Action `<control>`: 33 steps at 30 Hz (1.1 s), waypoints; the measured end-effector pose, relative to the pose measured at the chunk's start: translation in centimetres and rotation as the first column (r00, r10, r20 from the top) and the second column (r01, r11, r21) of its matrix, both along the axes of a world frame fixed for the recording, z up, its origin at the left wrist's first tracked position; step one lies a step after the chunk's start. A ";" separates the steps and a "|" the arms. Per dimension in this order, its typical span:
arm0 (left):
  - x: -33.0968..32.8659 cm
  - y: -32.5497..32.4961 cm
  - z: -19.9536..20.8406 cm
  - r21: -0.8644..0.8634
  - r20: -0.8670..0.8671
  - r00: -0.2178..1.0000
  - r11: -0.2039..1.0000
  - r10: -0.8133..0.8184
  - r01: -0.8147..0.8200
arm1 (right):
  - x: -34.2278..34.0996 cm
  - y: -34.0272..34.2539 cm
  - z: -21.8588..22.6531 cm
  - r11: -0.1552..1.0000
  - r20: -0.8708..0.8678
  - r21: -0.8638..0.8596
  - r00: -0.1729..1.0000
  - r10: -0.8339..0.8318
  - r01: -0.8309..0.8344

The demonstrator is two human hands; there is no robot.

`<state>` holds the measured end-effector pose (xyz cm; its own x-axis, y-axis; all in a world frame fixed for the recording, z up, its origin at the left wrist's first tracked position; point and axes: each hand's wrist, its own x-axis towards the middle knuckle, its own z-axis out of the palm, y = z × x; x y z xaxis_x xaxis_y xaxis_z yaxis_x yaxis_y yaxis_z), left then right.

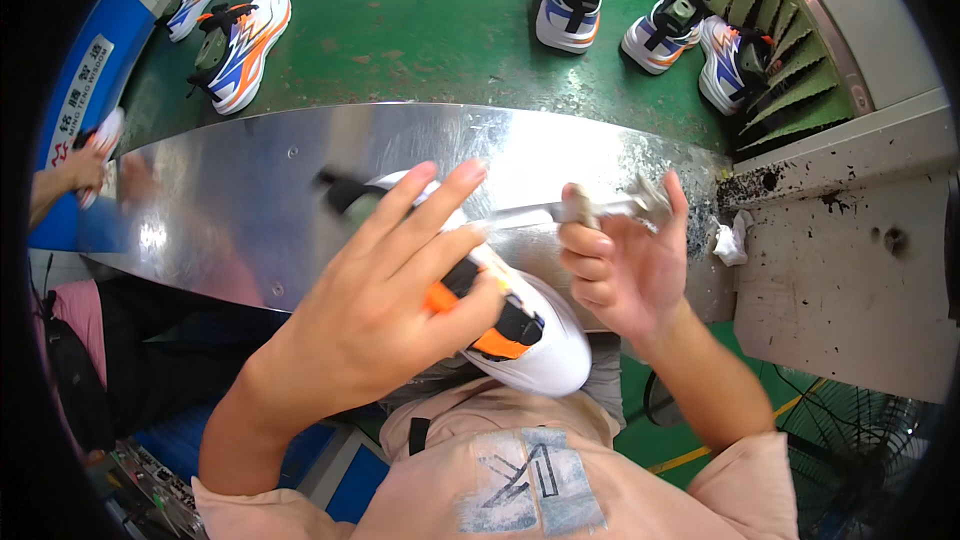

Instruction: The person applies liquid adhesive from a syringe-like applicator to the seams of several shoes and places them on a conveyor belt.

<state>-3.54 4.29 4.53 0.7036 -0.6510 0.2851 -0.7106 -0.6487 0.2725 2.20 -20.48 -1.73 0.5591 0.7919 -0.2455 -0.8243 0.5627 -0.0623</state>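
Observation:
A white sneaker (540,335) with orange and black parts lies toe toward me at the near edge of the metal worktop. Over its upper is my left hand (385,290), palm down, with its fingers stretched out and apart; the hand hides the middle of the shoe. The heel end, at the upper left, is smeared by motion. My right hand (630,275), raised to the right of the shoe, is closed round a slim silvery metal tool (535,212). The tool's thin end points left, close to my left fingertips. A pale cover sits on one right finger.
Beyond the metal worktop (220,180) runs a green conveyor surface (400,30) carrying several similar sneakers (570,0). Hanging strips (800,70) and a metal panel (850,260) border the right. At far left, another person's hand (85,168) holds a shoe. A fan (860,450) stands lower right.

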 end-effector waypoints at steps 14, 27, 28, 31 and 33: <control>-11.4 0.8 -7.3 -0.111 0.300 0.861 0.911 0.411 -0.396 | -1.1 2.8 9.9 0.705 0.109 -0.599 0.834 0.541 -0.379; -11.3 0.5 -7.1 -0.019 0.355 0.832 0.893 0.426 -0.449 | -6.0 -6.3 8.8 0.789 0.358 -0.613 0.875 0.325 -0.041; -11.0 0.5 -7.4 -0.036 0.382 0.828 0.902 0.411 -0.431 | -6.4 -7.1 8.3 0.805 0.376 -0.592 0.876 0.302 -0.024; -10.6 0.5 -6.2 0.014 0.323 0.857 0.903 0.402 -0.429 | -7.5 -8.3 6.2 0.886 0.458 -0.459 0.870 0.180 0.059; -10.1 0.2 -6.1 0.003 0.349 0.842 0.898 0.412 -0.441 | -7.8 -8.9 6.0 0.865 0.425 -0.499 0.884 0.193 0.052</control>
